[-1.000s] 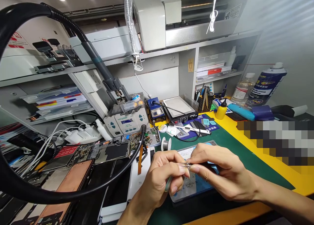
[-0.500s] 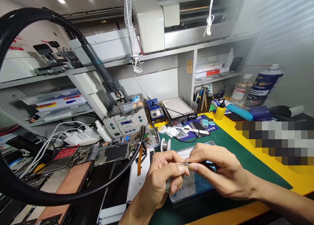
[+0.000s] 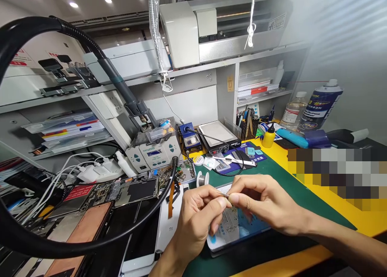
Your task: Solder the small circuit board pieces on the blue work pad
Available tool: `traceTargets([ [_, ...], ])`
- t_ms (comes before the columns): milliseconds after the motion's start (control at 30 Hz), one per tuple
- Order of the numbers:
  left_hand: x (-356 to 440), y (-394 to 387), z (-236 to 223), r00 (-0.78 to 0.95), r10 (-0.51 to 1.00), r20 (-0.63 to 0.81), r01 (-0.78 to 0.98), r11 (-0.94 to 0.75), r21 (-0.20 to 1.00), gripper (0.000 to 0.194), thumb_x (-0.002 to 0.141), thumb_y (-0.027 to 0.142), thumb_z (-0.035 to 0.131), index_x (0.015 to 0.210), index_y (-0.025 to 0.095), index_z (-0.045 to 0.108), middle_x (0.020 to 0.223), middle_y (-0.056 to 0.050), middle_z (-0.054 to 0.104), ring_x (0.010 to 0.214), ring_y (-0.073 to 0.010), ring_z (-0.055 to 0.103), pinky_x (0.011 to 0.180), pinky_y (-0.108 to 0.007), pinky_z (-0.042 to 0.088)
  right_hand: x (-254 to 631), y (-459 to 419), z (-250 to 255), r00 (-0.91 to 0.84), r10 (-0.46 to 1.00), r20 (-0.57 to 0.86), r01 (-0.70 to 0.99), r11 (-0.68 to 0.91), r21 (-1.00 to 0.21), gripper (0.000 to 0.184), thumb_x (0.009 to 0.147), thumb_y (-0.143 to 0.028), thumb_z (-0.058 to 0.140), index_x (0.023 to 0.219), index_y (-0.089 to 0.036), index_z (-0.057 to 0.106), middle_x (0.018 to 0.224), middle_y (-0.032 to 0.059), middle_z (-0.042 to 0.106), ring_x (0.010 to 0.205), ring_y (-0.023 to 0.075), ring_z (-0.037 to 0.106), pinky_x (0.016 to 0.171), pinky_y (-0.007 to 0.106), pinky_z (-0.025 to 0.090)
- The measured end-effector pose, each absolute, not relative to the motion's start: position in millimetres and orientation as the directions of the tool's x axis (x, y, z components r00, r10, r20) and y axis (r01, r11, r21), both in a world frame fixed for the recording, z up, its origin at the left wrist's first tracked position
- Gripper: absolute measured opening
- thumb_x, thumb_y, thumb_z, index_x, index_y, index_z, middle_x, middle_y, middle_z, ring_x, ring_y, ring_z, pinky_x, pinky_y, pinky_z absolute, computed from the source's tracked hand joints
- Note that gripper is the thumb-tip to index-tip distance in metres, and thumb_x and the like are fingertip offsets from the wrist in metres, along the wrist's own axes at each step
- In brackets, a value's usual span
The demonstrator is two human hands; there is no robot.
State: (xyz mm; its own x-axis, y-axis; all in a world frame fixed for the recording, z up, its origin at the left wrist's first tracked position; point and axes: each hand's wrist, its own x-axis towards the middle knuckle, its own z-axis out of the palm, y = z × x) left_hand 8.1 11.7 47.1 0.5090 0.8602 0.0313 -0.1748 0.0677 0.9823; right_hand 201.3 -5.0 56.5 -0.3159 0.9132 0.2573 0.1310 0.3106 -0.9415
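My left hand (image 3: 198, 216) and my right hand (image 3: 264, 204) meet above the workbench. The left hand grips slim metal tweezers (image 3: 223, 195), and most of their length is hidden by my fingers. The right thumb and forefinger pinch at the tweezers' tips, and anything tiny between them is too small to tell. Beneath both hands lies a blue and white repair pad (image 3: 234, 228), partly covered by them. A small solder spool (image 3: 202, 179) stands just beyond my left hand.
Disassembled phone boards (image 3: 137, 190) and a white phone (image 3: 169, 228) lie left of my hands, under a black gooseneck arm (image 3: 99, 242). Behind stand a hot-air station (image 3: 152, 152), a blue soldering station (image 3: 190, 136), and a heating plate (image 3: 218, 132). A spray can (image 3: 319, 107) stands at the right.
The whole view has drifted, with the bench sliding left and down. My fingertips have come closer together and risen slightly off the pad, and more of the pad shows beneath them.
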Motion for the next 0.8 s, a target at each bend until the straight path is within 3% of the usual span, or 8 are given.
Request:
traceTargets([
  [100,8.9,9.6,48.0,0.456,0.887,0.064,-0.128,-0.006,0.992,0.025,0.088,0.034,0.064,0.076,0.012,0.068,0.042,0.007,0.043,0.039,-0.0058,0.033,0.045,-0.021,0.027,200.1,-1.2,59.0,-0.362,0.929,0.077,-0.013,0.078,-0.997,0.035,0.088,-0.048,0.070,0.077,-0.015,0.066,0.055,-0.0049,0.054,0.045,0.0075,0.046,0.043,0.020,0.035],
  [200,11.4,7.5,47.7,0.391,0.913,0.114,-0.084,-0.088,0.993,0.028,0.088,0.036,0.065,0.071,0.013,0.066,0.043,0.006,0.042,0.041,-0.0066,0.034,0.045,-0.022,0.026,201.1,1.5,59.0,-0.368,0.930,0.021,-0.055,0.001,-0.998,0.037,0.085,-0.050,0.073,0.078,-0.015,0.067,0.048,-0.0062,0.053,0.038,0.0055,0.041,0.038,0.018,0.030],
  [500,13.0,5.2,46.8,0.238,0.950,0.203,0.052,-0.221,0.974,0.025,0.087,0.033,0.066,0.070,0.016,0.068,0.047,0.004,0.044,0.046,-0.0090,0.038,0.049,-0.024,0.029,201.7,1.7,50.3,-0.298,0.951,0.084,-0.025,0.080,-0.996,0.032,0.083,-0.045,0.077,0.081,-0.014,0.072,0.066,-0.0022,0.057,0.050,0.0076,0.049,0.048,0.021,0.043],
  [800,12.6,4.4,44.4,0.239,0.949,0.205,0.072,-0.228,0.971,0.025,0.089,0.033,0.061,0.072,0.016,0.068,0.048,0.005,0.044,0.045,-0.0089,0.038,0.050,-0.025,0.030,200.6,0.3,49.6,-0.300,0.950,0.082,0.005,0.087,-0.996,0.032,0.085,-0.045,0.075,0.082,-0.014,0.071,0.068,-0.0022,0.056,0.052,0.0083,0.050,0.049,0.023,0.044],
])
